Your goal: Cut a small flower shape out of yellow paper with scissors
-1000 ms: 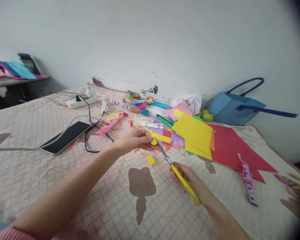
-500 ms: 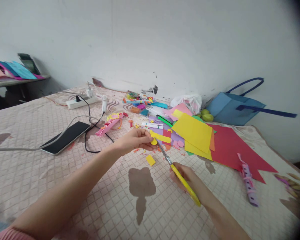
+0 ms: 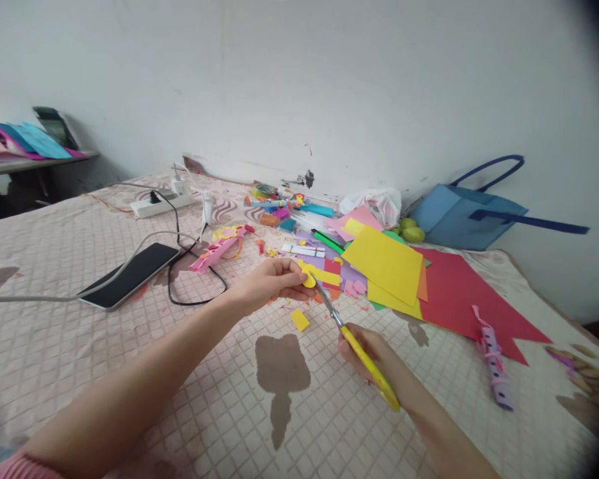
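Between the thumb and fingers of my left hand is a small yellow paper piece with a rounded outline. My right hand is closed around the yellow handles of a pair of scissors. The metal blades reach up and left, their tips at the edge of the paper piece; whether they are cutting into it I cannot tell. Below my left hand, a small yellow paper square lies on the tablecloth. A yellow paper strip lies just behind the blades.
Yellow sheets and red paper spread to the right, near a pink-purple paper roll. A blue bag stands behind. At left lie a phone, cables and a power strip. A green cutter rests amid scraps.
The yellow piece has turned slightly in my left fingers and shifted a little right. My right hand and the scissors stay nearly where they were. The whole view has moved very slightly.
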### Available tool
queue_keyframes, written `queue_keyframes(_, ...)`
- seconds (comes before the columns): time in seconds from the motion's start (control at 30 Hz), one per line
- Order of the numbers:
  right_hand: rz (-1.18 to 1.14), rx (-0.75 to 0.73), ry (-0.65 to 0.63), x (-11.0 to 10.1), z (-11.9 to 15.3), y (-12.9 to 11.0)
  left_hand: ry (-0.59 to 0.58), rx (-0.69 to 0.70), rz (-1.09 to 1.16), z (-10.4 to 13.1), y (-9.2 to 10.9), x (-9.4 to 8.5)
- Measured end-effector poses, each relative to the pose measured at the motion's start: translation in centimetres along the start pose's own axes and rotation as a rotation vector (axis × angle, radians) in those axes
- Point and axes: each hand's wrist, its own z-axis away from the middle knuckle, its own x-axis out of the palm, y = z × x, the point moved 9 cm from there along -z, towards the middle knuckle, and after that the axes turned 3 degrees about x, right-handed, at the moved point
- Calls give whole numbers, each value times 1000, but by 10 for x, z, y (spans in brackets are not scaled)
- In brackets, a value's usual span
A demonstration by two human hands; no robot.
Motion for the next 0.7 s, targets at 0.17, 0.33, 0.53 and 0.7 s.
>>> queue_keyframes(0.17,18,-4,0,-1,0,1,-7,-2,6,-1,-4,1)
queue_keyframes(0.33,20,-15,8,-3,0,-1,-8,-14,8,0,-5,4)
queue_keyframes(0.53,58,-13,3,-1,-2,2,-17,-13,3,1,-5,7)
queue_keyframes(0.7,48,8,-1,-1,-1,1,-36,-30,7,1,-7,10)
